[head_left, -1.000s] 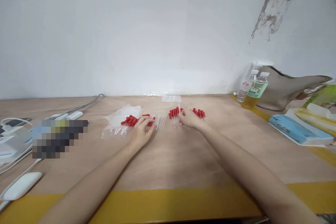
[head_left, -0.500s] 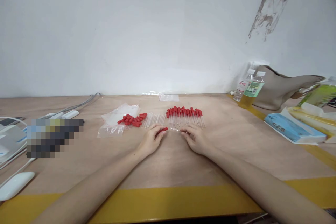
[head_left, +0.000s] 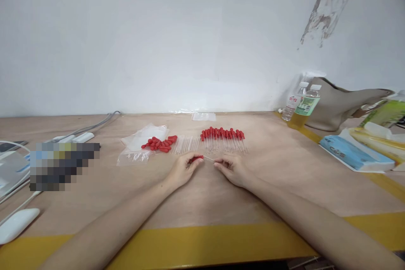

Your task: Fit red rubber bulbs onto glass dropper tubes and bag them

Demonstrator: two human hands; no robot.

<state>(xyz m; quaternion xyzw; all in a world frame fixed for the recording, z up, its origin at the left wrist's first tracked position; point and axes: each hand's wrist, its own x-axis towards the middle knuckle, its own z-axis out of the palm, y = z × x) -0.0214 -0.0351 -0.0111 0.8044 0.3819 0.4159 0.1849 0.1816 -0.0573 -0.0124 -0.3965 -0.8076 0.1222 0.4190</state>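
Near centre, left hand (head_left: 183,169) pinches red bulb (head_left: 199,157), right hand (head_left: 234,168) clear tube (head_left: 209,158). Capped droppers (head_left: 222,133) look done; loose bulbs (head_left: 155,143), bare tubes (head_left: 186,145) remain, left

Left fingers (head_left: 194,164) pinch red bulb (head_left: 199,157); right fingers (head_left: 222,168), thin tube (head_left: 209,158).

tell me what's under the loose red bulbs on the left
Plastic bags stick out from under the loose red bulbs; anything wholly beneath them is hidden.
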